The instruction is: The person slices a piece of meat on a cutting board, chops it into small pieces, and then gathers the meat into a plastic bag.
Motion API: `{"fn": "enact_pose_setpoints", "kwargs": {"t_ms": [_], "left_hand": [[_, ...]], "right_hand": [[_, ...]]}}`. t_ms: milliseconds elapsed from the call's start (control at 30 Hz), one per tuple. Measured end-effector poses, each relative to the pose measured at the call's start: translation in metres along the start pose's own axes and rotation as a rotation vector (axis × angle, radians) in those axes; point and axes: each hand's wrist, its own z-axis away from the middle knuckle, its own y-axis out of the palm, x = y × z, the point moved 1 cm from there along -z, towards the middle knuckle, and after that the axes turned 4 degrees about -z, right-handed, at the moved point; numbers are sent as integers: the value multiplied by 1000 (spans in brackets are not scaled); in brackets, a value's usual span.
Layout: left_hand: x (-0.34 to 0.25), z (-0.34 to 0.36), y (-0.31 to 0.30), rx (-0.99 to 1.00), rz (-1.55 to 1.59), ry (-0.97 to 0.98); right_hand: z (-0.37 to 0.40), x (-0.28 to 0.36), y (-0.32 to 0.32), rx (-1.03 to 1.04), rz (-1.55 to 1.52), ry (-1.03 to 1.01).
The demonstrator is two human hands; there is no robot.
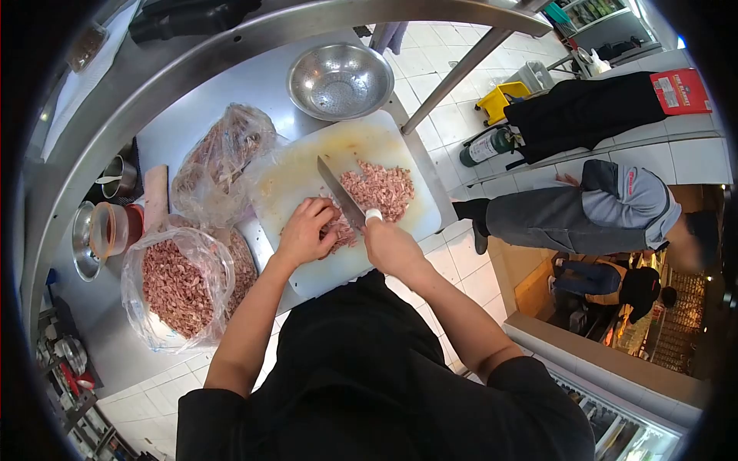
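My right hand is closed round the white handle of a knife, whose blade points up and to the left over the white cutting board. Left of the blade, my left hand is closed, its curled fingertips pressed on strips of pinkish meat. A pile of chopped meat lies on the board to the right of the blade. Beside the board at the lower left sits an open clear bag of chopped meat. Above that bag rests another plastic bag with meat.
A metal colander stands beyond the board. Bowls and a clear tub are at the left. A curved steel rail crosses overhead. At the right are a person, a yellow bucket and a fire extinguisher.
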Motion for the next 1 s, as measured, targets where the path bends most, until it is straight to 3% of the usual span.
{"fn": "enact_pose_setpoints", "kwargs": {"t_ms": [133,267,367,500,600,667,733,900,1000], "left_hand": [[8,5,7,42,32,-16],[16,10,12,81,-16,-34],[13,5,9,9,14,21],[11,11,13,-43,12,11],[13,8,15,-53,3,8],[11,11,14,-66,-1,23],[7,8,9,-62,-37,29],[4,13,-2,-48,-19,25],[11,15,-1,-6,-35,42]], "right_hand": [[36,27,1,46,6,44],[-9,5,56,-44,16,-25],[-20,15,26,-19,26,-11],[27,37,-8,76,52,60],[-4,1,60,-30,-62,-13],[-27,-14,71,-65,-93,-53],[-32,-14,59,-122,-123,-91],[-5,9,12,-22,-80,36],[20,25,0,55,-11,6]]}}
